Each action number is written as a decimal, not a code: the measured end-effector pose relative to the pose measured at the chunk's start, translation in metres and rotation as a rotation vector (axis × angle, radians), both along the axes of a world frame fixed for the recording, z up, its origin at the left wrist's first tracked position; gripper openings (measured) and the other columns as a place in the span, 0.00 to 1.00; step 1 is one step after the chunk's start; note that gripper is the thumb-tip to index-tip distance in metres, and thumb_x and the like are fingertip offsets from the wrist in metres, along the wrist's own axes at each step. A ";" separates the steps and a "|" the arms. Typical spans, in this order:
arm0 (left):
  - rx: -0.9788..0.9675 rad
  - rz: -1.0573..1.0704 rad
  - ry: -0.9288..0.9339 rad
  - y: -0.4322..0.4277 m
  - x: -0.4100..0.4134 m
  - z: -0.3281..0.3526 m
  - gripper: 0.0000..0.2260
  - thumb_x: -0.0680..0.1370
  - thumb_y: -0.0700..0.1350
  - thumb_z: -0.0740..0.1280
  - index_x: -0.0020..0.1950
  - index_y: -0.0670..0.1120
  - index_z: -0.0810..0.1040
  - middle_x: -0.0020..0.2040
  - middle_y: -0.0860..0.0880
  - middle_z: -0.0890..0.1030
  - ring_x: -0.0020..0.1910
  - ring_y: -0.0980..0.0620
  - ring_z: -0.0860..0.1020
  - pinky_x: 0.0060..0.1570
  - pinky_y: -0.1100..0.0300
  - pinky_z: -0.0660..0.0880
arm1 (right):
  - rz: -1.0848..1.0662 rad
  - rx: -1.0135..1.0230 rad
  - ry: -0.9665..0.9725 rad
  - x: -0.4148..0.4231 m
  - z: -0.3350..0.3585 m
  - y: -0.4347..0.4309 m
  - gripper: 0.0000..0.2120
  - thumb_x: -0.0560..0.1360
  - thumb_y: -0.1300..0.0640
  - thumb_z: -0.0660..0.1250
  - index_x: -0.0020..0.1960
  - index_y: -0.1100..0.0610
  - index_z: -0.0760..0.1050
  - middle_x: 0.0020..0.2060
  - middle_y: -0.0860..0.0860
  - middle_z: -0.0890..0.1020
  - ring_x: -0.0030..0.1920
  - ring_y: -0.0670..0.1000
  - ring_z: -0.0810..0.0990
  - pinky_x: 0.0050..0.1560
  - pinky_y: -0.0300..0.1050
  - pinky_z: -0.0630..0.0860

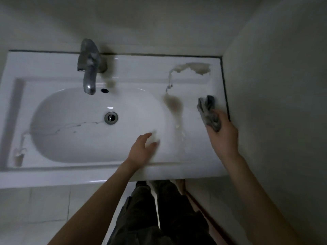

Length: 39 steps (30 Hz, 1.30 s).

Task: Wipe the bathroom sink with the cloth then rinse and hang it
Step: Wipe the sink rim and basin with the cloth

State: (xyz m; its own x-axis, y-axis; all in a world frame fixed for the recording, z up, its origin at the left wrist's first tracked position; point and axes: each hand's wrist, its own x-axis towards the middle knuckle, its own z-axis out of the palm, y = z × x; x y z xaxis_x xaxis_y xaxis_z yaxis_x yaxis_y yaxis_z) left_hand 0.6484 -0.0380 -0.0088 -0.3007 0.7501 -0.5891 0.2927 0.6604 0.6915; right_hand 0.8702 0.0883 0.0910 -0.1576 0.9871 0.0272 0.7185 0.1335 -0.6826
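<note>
At the sink's (123,71) right ledge, our right hand (223,137) gripped the bunched cloth (208,112); left hand (141,149) hung open, empty; stains (194,68) remained, wiping barely begun, we judged.

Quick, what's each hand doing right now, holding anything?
Left hand: open, fingers spread, holding nothing, over the near rim of the sink.
Right hand: closed around the grey cloth, at the sink's right ledge.
</note>
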 end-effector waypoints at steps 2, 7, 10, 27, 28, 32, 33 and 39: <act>-0.023 -0.101 0.090 0.000 0.008 -0.006 0.25 0.77 0.57 0.64 0.70 0.47 0.71 0.67 0.46 0.73 0.65 0.46 0.73 0.65 0.53 0.68 | 0.264 -0.014 -0.166 0.000 -0.026 0.004 0.19 0.75 0.60 0.68 0.66 0.56 0.72 0.52 0.51 0.81 0.49 0.49 0.79 0.47 0.40 0.73; -0.001 -0.224 0.191 -0.003 0.010 -0.014 0.30 0.73 0.61 0.60 0.68 0.43 0.74 0.66 0.41 0.75 0.63 0.42 0.74 0.63 0.53 0.68 | 0.542 -0.147 -0.454 0.004 -0.078 -0.023 0.31 0.76 0.59 0.67 0.75 0.56 0.58 0.59 0.60 0.79 0.52 0.58 0.80 0.49 0.49 0.78; 0.011 -0.214 0.203 -0.002 0.011 -0.013 0.28 0.73 0.58 0.60 0.69 0.44 0.73 0.67 0.43 0.75 0.65 0.43 0.73 0.64 0.55 0.67 | 0.530 -0.262 -0.388 0.012 -0.074 -0.029 0.37 0.74 0.56 0.67 0.77 0.54 0.52 0.68 0.57 0.73 0.63 0.56 0.75 0.62 0.48 0.73; 0.109 -0.239 0.318 -0.008 0.013 -0.028 0.29 0.74 0.61 0.56 0.68 0.46 0.74 0.65 0.47 0.76 0.63 0.47 0.74 0.62 0.58 0.67 | 0.233 0.006 -0.581 -0.069 -0.136 0.040 0.30 0.80 0.46 0.48 0.78 0.60 0.49 0.77 0.56 0.54 0.77 0.54 0.51 0.77 0.53 0.49; 0.111 -0.245 0.330 -0.008 0.013 -0.029 0.29 0.74 0.61 0.56 0.69 0.45 0.74 0.66 0.47 0.76 0.63 0.47 0.73 0.62 0.58 0.67 | 0.259 0.013 -0.580 -0.079 -0.136 0.057 0.30 0.80 0.46 0.48 0.78 0.60 0.50 0.77 0.56 0.55 0.77 0.54 0.51 0.77 0.53 0.49; 0.084 -0.271 0.337 -0.009 0.013 -0.025 0.31 0.74 0.62 0.54 0.71 0.46 0.72 0.69 0.48 0.74 0.67 0.48 0.71 0.64 0.59 0.65 | 0.461 0.074 -0.608 -0.105 -0.137 0.079 0.30 0.79 0.47 0.46 0.77 0.60 0.51 0.77 0.55 0.57 0.77 0.54 0.53 0.76 0.52 0.51; 0.079 -0.273 0.336 -0.009 0.013 -0.024 0.31 0.74 0.62 0.54 0.71 0.46 0.72 0.69 0.48 0.74 0.67 0.48 0.71 0.65 0.59 0.65 | 0.518 0.096 -0.608 -0.100 -0.135 0.069 0.29 0.80 0.47 0.47 0.77 0.60 0.53 0.76 0.56 0.59 0.77 0.55 0.54 0.76 0.52 0.52; 0.057 -0.261 0.296 -0.008 0.011 -0.019 0.32 0.74 0.64 0.53 0.72 0.48 0.70 0.71 0.48 0.72 0.69 0.49 0.70 0.67 0.60 0.63 | 0.711 0.084 -0.591 -0.017 -0.123 0.019 0.28 0.78 0.53 0.50 0.77 0.58 0.53 0.76 0.53 0.61 0.76 0.51 0.55 0.76 0.52 0.52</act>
